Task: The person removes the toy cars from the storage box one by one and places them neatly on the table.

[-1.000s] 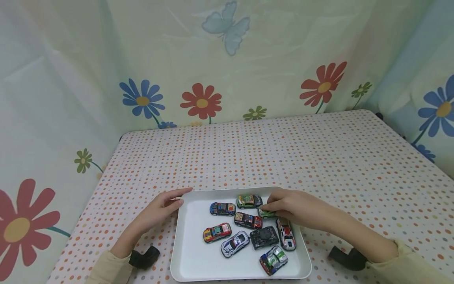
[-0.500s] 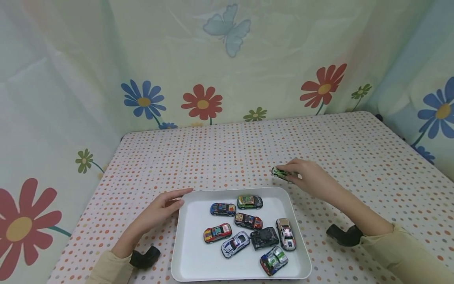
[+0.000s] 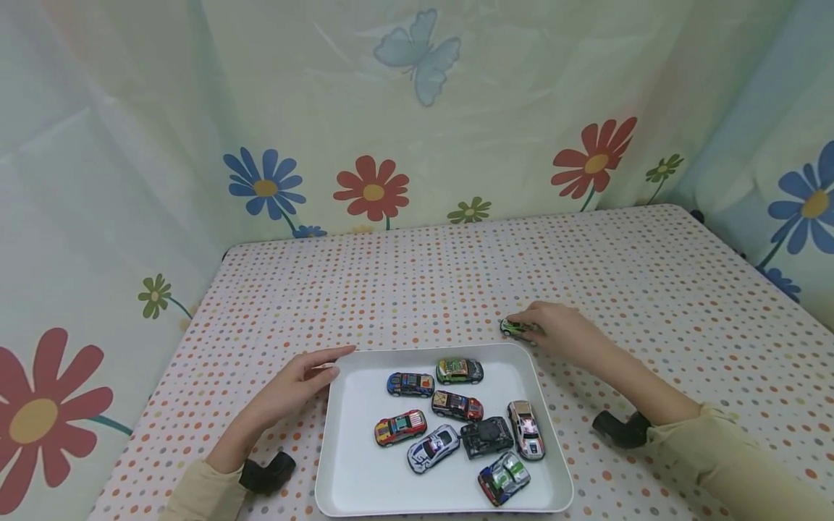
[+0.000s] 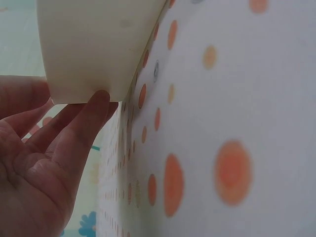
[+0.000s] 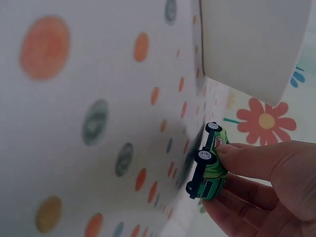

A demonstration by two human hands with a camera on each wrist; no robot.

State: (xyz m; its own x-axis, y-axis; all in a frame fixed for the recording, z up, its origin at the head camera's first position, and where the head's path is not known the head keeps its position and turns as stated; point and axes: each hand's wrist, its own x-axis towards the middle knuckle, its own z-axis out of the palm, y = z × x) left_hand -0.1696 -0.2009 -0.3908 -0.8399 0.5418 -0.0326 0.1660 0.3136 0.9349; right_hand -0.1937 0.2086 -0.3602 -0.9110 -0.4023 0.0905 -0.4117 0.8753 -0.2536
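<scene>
At the far left corner of a white tray (image 3: 365, 499), my left hand (image 3: 289, 387) touches the rim and outer wall with fairly straight fingers. In the left wrist view, fingertips rest against the tray's wall (image 4: 89, 49). My right hand (image 3: 563, 329) pinches a small green toy car (image 3: 511, 328) just beyond the tray's far right corner. The right wrist view shows the thumb on the side of the green toy car (image 5: 213, 170) and fingers behind it. Its wheels face the dotted cloth; whether they touch is unclear. Fingers partly cover the car.
Several toy cars lie in the tray, among them a blue one (image 3: 410, 384), a red-yellow one (image 3: 400, 428), a white one (image 3: 433, 449) and a black vehicle (image 3: 486, 437). Dotted cloth (image 3: 404, 289) covers the table. A flowered curtain (image 3: 508, 108) hangs behind.
My right hand has lifted the green toy car out of the tray, carried it over the far rim and lowered it slightly towards the table. The left hand has stayed put.
</scene>
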